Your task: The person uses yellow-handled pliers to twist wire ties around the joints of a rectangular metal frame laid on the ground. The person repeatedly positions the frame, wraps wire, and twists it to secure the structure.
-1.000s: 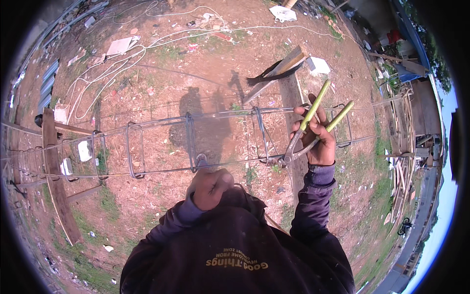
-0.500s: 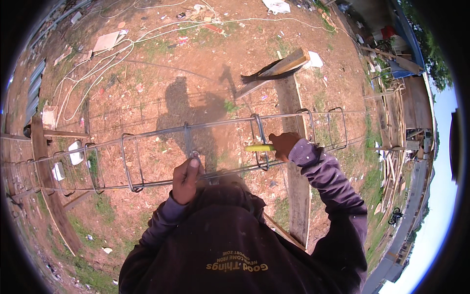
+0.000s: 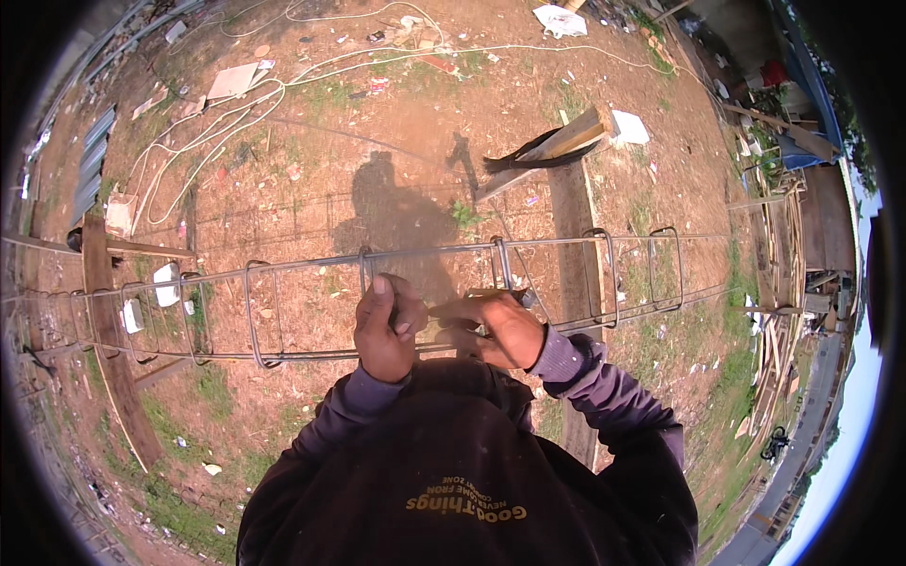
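A long cage of thin steel bars [image 3: 311, 267] with rectangular steel stirrups [image 3: 252, 316] crosses in front of me. My left hand [image 3: 387, 319] is closed beside one stirrup [image 3: 364, 269], thumb against the curled fingers; whatever it may pinch is too small to make out. Close to it, my right hand [image 3: 498, 328] is curled inside the cage near another stirrup [image 3: 502, 261], its fingers pointing at the left hand. A dark end of a tool [image 3: 525, 297] shows at its knuckles; the yellow handle seen earlier is hidden by the hand.
Wooden planks [image 3: 578, 222] [image 3: 118, 377] lie under the cage at right and left. A slanting timber [image 3: 562, 141] with dark strands over it rises beyond. Pale hose or cable [image 3: 226, 118] loops over the littered dirt. Stacked timber [image 3: 769, 349] lies at the right.
My right hand has moved left and nearer to the left hand, and the yellow handle has gone out of sight. My left hand has risen slightly and turned.
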Available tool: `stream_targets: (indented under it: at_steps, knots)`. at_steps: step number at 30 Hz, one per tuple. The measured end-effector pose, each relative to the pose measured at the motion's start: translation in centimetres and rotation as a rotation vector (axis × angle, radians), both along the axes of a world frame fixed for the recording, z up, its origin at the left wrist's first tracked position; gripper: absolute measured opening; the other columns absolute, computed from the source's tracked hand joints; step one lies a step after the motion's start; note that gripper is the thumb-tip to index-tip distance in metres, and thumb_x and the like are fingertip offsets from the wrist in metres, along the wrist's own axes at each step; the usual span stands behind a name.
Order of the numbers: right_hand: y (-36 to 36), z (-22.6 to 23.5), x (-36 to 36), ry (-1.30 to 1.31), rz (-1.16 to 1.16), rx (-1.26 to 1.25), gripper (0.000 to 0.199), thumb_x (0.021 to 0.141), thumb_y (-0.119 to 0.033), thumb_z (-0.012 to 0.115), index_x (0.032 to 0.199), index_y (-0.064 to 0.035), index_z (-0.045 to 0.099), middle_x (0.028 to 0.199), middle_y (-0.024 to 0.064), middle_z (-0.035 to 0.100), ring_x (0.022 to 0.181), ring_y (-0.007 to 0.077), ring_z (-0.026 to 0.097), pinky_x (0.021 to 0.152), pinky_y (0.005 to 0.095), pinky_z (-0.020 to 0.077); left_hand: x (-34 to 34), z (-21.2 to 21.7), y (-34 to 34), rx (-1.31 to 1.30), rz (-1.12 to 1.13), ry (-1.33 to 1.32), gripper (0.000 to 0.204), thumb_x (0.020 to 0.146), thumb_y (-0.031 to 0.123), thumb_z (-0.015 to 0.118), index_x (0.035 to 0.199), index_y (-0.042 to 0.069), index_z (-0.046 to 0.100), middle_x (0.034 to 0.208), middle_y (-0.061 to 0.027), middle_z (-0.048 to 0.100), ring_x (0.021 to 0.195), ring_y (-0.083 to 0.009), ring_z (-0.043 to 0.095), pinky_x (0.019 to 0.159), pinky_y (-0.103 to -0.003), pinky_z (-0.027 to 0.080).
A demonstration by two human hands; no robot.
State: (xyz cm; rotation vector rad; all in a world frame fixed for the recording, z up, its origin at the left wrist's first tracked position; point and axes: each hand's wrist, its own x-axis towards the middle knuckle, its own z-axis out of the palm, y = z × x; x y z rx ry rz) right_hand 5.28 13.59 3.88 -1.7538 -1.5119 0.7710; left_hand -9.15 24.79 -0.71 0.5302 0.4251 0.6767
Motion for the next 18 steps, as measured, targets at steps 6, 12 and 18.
stream_targets:
  at_steps: [6,12,18]
  knots:
    - [-5.2,-2.1,1.6,0.918,-0.201,-0.168,0.021,0.097,-0.017,0.059,0.101,0.0028,0.065,0.079,0.012,0.068,0.066,0.0187,0.067,0.061,0.0298,0.0544,4.9,1.0,-2.6,-0.118,0.121,-0.262,0.036,0.107,0.031,0.04,0.108,0.0,0.058,0.065,-0.0007,0.046,0.054,-0.0093,0.039,0.055,-0.026,0.038]
    - [-13.8,-2.4,6.7,1.052,-0.593,-0.053,0.019,0.095,-0.014,0.064,0.088,0.003,0.065,0.071,0.0085,0.065,0.054,0.0116,0.06,0.047,0.0235,0.0474,13.7,1.2,-7.6,0.784,-0.313,0.332,0.037,0.104,0.032,0.046,0.097,0.001,0.064,0.071,-0.0041,0.058,0.058,-0.0182,0.056,0.062,-0.033,0.047]
    - [-22.4,-2.1,15.9,-0.106,-0.535,-0.25,0.011,0.079,-0.011,0.069,0.083,-0.0004,0.068,0.064,0.0159,0.064,0.057,0.0287,0.064,0.055,0.0378,0.0495,22.4,-3.8,-9.1,1.815,-0.495,0.946,0.044,0.092,0.046,0.058,0.086,0.004,0.069,0.081,-0.0147,0.068,0.072,-0.0345,0.064,0.07,-0.046,0.049]
